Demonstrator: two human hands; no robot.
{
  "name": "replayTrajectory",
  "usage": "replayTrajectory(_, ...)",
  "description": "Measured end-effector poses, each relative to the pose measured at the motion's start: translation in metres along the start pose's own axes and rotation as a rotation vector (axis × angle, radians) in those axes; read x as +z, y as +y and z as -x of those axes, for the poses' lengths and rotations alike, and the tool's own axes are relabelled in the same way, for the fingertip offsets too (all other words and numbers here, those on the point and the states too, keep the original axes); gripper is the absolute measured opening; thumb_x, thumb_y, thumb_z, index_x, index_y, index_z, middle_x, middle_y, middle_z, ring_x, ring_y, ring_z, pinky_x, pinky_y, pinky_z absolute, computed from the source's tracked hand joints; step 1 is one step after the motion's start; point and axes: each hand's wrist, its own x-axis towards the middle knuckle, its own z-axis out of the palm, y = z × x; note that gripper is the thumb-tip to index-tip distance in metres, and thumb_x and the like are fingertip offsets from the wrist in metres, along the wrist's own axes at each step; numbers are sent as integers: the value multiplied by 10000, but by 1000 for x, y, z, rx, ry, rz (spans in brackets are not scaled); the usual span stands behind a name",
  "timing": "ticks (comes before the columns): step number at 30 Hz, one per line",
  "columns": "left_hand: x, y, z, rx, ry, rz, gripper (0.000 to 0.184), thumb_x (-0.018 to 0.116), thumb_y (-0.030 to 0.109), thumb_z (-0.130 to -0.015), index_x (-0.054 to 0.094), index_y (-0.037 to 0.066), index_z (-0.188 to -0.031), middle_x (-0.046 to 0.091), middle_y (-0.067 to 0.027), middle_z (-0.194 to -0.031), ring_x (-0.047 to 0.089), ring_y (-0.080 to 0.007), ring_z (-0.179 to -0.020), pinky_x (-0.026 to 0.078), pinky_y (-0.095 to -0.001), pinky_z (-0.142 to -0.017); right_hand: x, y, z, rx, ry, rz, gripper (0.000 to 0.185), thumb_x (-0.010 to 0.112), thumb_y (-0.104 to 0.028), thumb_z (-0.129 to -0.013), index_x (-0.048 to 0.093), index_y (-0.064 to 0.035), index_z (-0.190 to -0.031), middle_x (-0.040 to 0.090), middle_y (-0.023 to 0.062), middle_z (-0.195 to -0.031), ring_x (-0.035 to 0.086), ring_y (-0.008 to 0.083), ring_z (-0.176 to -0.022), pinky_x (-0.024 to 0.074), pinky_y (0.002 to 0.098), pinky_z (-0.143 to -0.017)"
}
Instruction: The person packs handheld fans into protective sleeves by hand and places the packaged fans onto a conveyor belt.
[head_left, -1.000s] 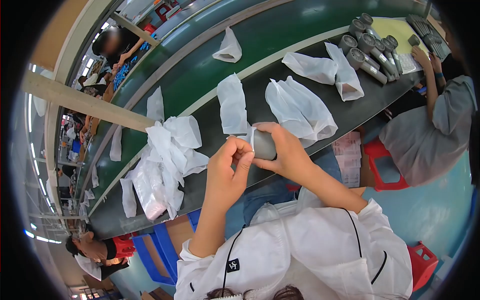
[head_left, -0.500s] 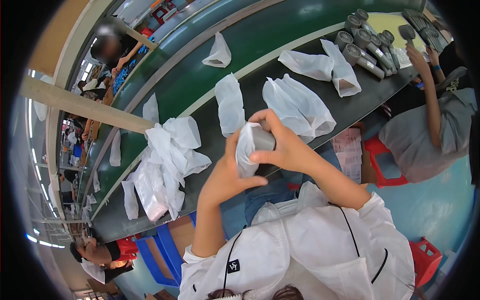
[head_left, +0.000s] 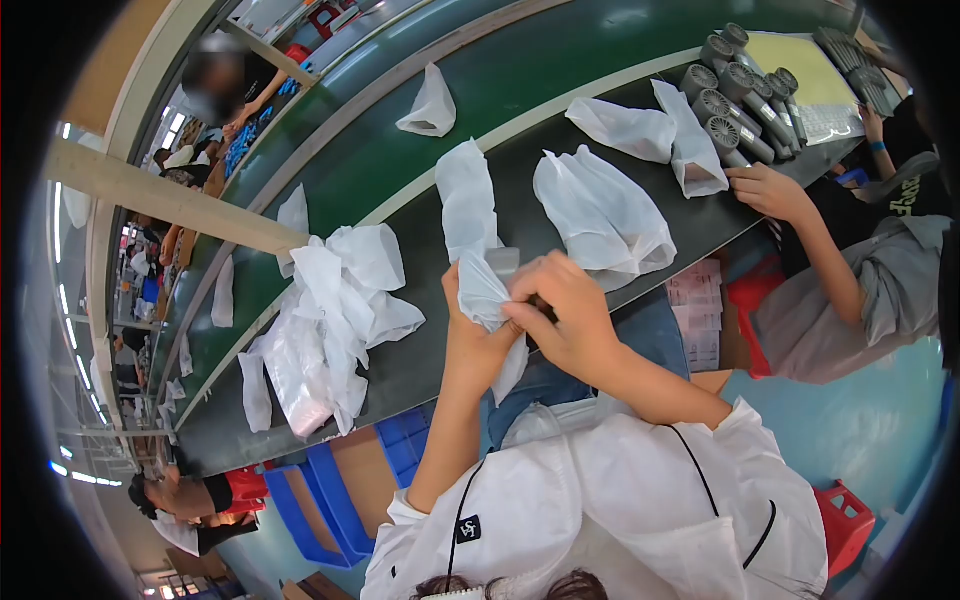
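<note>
In front of my chest, my left hand (head_left: 478, 322) is closed round a translucent white bag (head_left: 482, 290). Part of a smooth grey object (head_left: 503, 262) shows behind the bag, between my hands; its full shape is hidden. With its fingertips, my right hand (head_left: 572, 312) pinches the bag's edge beside my left thumb. The bag's lower end hangs down beneath my hands. Just beyond them a flat white bag (head_left: 466, 195) lies on the dark bench, and a wider pair of bags (head_left: 602, 215) lies to its right.
A heap of white bags (head_left: 330, 310) lies on the left. Several grey cylindrical devices with slotted round ends (head_left: 738, 95) are piled at the far right, near a co-worker's hand (head_left: 768, 192). Blue crates (head_left: 318, 505) stand below the bench; a green conveyor (head_left: 540, 70) runs behind.
My right hand has moved from the grey object to pinch the bag, which now hangs lower and covers more of it. The co-worker's raised hand has come down to a bag at the right.
</note>
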Motion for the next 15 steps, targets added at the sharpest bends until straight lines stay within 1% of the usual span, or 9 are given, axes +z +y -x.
replayTrajectory(2,-4,1,2,-60,30,74,851,770,24,-740,244,75,-1407,513,-132,-1241,575,-241,-1097,479,-360,-915,-2,-6,10,489,-130,-390,147,690,-62,-871,545,-45,-892,621,39,-855,615,133,-800,453,253,-702)
replayTrajectory(3,-4,6,3,-86,48,48,856,776,15,-734,247,84,-1404,514,-123,-1235,570,-237,-1096,479,-355,-915,0,-5,12,490,-137,-393,147,690,-62,-871,545,-45,-892,621,39,-855,615,133,-800,453,253,-702)
replayTrajectory(5,-4,9,3,-111,66,25,861,782,6,-728,250,93,-1400,515,-114,-1229,565,-232,-1096,479,-349,-914,4,2,15,462,-166,-557,102,627,-63,-933,535,-38,-897,604,30,-804,608,64,-745,428,200,-626)
replayTrajectory(9,-10,5,6,-271,11,305,890,798,9,-716,250,101,-1411,509,-98,-1233,544,-216,-1120,471,-351,-927,-3,17,4,519,-212,-644,107,616,-66,-935,535,-30,-877,581,19,-758,570,67,-712,415,211,-609)
replayTrajectory(11,-16,-1,7,-332,-56,439,908,809,34,-715,247,103,-1426,505,-97,-1245,534,-210,-1136,460,-357,-944,-10,37,-1,415,-337,-509,130,618,-73,-933,536,-28,-843,562,7,-768,500,66,-677,394,224,-598)
replayTrajectory(12,-18,-4,8,-358,-137,453,947,829,76,-701,244,105,-1446,499,-93,-1269,516,-209,-1163,434,-357,-976,-11,36,-5,289,-282,-469,142,628,-83,-919,540,-29,-821,540,11,-747,448,86,-648,379,244,-586)
replayTrajectory(13,-21,-7,8,-383,-221,466,988,849,117,-688,241,106,-1466,492,-89,-1293,498,-207,-1190,408,-357,-1007,-14,34,-8,291,-283,-470,142,628,-83,-919,540,-29,-821,540,11,-747,448,86,-648,379,244,-586)
replayTrajectory(14,-24,-9,9,-418,-239,423,1066,885,201,-644,242,104,-1489,466,-83,-1342,454,-205,-1243,350,-346,-1052,-18,32,-13,231,-224,-433,143,634,-94,-913,540,-30,-827,527,20,-733,449,97,-643,379,249,-588)
replayTrajectory(15,-23,-9,9,-420,-243,424,1066,885,201,-644,242,104,-1489,466,-83,-1342,454,-205,-1243,350,-346,-1052,-24,28,-17,173,-165,-394,145,640,-105,-907,540,-32,-833,513,30,-720,449,109,-638,379,253,-589)
